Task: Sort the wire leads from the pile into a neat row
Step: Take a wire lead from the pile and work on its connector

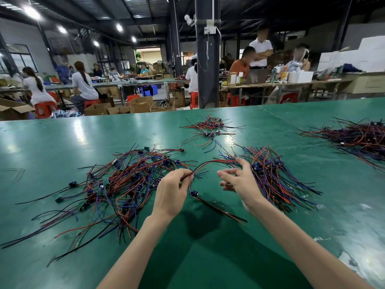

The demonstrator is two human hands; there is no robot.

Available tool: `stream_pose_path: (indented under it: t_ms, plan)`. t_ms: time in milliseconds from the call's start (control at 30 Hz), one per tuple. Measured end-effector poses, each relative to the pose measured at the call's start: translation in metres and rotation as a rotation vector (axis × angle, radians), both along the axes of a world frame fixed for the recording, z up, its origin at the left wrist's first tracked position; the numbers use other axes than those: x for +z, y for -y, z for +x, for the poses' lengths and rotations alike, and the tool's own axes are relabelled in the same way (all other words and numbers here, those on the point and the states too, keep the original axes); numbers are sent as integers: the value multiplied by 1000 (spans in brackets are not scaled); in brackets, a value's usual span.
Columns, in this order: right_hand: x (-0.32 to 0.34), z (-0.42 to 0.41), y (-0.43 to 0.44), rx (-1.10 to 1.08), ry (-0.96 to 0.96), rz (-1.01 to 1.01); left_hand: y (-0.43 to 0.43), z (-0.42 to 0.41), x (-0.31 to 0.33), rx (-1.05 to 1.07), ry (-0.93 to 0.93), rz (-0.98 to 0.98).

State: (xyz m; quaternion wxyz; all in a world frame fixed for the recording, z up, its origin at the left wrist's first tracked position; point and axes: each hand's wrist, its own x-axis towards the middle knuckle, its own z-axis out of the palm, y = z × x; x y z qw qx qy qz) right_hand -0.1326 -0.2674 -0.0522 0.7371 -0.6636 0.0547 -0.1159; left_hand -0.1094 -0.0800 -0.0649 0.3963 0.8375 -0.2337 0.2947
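Green worktable (62, 142), a person at the near edge with both bare forearms out over it. The left hand (173, 192) is raised just above the surface, thumb and fingertips pinched together on one wire lead (208, 162). The lead's red strand arcs rightward to the right hand (242, 181). A small blue component (194, 193) hangs just below the left hand, with red and black tails trailing across the table toward the near right. The right hand's fingers are apart and loosely bent, clamped on nothing, its top fingertip at the red strand. A tangled pile (125, 184) of red, blue and black leads lies just left of the left hand. A combed bundle (275, 178), its leads roughly parallel and blue parts clustered, sits right beside the right hand. A smaller heap (210, 128) lies farther back, and a large heap (358, 138) at far right.
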Motion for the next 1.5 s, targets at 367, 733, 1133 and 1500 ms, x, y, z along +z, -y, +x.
stream_pose_path:
  t_ms: [367, 733, 1133, 1500]
  plan:
    - [-7, -4, -18, 216, -29, 71, 16, -11, 0, -205, -190, -187]
    - [-3, -6, -14, 86, 19, 177, 13, -6, -10, -238, -345, -38]
    - [-6, -4, -18, 108, -38, 140, 17, -8, -7, -316, -470, -155]
    - [-12, -3, -18, 231, -109, 157, 17, -10, 1, -416, -730, -305]
